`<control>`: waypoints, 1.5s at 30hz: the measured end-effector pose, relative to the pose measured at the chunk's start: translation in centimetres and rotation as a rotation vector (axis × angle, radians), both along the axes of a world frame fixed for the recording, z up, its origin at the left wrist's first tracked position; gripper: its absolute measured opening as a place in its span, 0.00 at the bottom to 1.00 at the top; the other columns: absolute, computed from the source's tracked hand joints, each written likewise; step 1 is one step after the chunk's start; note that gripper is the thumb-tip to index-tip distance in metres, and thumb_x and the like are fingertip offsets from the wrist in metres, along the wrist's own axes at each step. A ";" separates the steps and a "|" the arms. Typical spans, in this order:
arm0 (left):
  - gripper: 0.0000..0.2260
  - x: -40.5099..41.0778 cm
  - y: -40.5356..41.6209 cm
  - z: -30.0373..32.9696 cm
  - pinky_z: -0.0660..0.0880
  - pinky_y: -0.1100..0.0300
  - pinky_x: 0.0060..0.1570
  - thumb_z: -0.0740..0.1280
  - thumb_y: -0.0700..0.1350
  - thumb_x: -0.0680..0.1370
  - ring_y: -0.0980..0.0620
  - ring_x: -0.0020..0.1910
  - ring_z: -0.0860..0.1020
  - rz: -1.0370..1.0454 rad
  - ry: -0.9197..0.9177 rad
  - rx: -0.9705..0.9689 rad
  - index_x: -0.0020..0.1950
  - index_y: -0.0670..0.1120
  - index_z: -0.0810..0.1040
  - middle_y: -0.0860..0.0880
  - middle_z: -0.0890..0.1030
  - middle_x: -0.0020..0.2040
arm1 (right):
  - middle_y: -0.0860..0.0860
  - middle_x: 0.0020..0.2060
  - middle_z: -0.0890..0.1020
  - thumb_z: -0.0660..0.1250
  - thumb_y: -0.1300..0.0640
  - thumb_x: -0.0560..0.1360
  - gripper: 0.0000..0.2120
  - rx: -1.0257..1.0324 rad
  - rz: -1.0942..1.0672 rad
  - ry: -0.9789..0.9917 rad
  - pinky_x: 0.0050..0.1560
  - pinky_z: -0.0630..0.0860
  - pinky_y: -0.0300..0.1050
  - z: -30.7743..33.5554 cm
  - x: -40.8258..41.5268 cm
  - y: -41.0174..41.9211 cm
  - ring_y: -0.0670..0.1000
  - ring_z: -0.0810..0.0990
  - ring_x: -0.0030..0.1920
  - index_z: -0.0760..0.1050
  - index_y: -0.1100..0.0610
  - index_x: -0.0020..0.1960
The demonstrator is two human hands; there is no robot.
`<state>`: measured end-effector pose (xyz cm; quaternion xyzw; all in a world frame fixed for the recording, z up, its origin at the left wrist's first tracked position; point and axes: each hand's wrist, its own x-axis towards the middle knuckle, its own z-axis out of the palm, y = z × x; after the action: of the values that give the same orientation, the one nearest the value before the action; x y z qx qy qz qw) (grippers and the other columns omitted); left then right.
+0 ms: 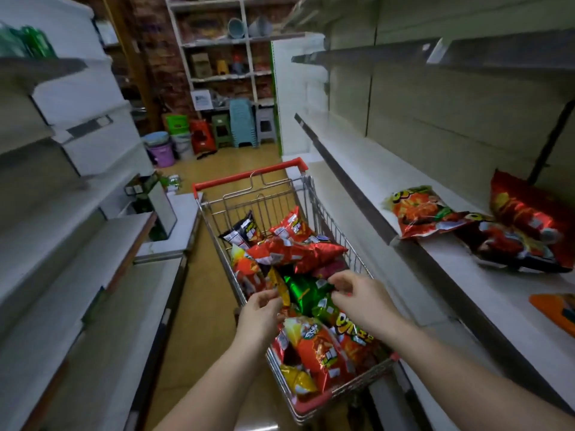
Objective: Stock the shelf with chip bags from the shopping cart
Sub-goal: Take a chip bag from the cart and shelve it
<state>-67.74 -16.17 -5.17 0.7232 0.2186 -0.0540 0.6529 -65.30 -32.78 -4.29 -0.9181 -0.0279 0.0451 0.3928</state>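
Note:
A wire shopping cart [289, 194] with a red handle stands in the aisle, full of several chip bags, mostly red. A green bag [303, 292] lies in the middle of the pile. My left hand [261, 315] hovers over the cart with its fingertips at a yellow bag edge [280, 287]. My right hand [361, 297] reaches in from the right, fingers curled at the green bag's right side; whether either hand grips is unclear. On the right shelf [357, 169] lie a red bag [420, 213], a darker red bag [510, 241] and an upright red bag [525, 206].
An orange bag [557, 312] lies further along the same shelf at the right edge. Bare shelves line the left side [77, 231]. Plastic stools [241, 122] and buckets [161, 150] stand at the aisle's far end. The floor left of the cart is open.

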 end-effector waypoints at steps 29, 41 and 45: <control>0.27 29.9 8.8 -12.3 0.75 0.52 0.52 0.61 0.60 0.78 0.45 0.57 0.75 -0.046 0.386 -0.200 0.74 0.52 0.63 0.48 0.74 0.62 | 0.54 0.68 0.67 0.71 0.59 0.69 0.36 -0.194 0.010 0.131 0.65 0.64 0.47 -13.1 28.9 11.8 0.55 0.65 0.68 0.60 0.51 0.73; 0.57 33.9 7.2 -15.2 0.80 0.46 0.40 0.70 0.73 0.48 0.41 0.55 0.80 0.135 0.483 -0.260 0.74 0.52 0.64 0.44 0.75 0.66 | 0.48 0.76 0.54 0.72 0.48 0.70 0.43 -0.326 0.319 0.175 0.73 0.49 0.60 -18.1 31.3 9.6 0.51 0.50 0.76 0.49 0.43 0.76; 0.60 32.6 6.8 -17.2 0.79 0.43 0.44 0.71 0.75 0.44 0.41 0.54 0.80 0.125 0.584 -0.243 0.72 0.50 0.66 0.44 0.77 0.62 | 0.47 0.75 0.59 0.71 0.56 0.72 0.37 -0.165 0.226 0.056 0.72 0.50 0.51 -20.8 27.2 8.6 0.51 0.52 0.75 0.56 0.44 0.75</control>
<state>-35.13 -9.33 -22.38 0.5790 0.4327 -0.2446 0.6463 -38.14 -24.17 -25.09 -0.9366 -0.1161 0.1169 0.3091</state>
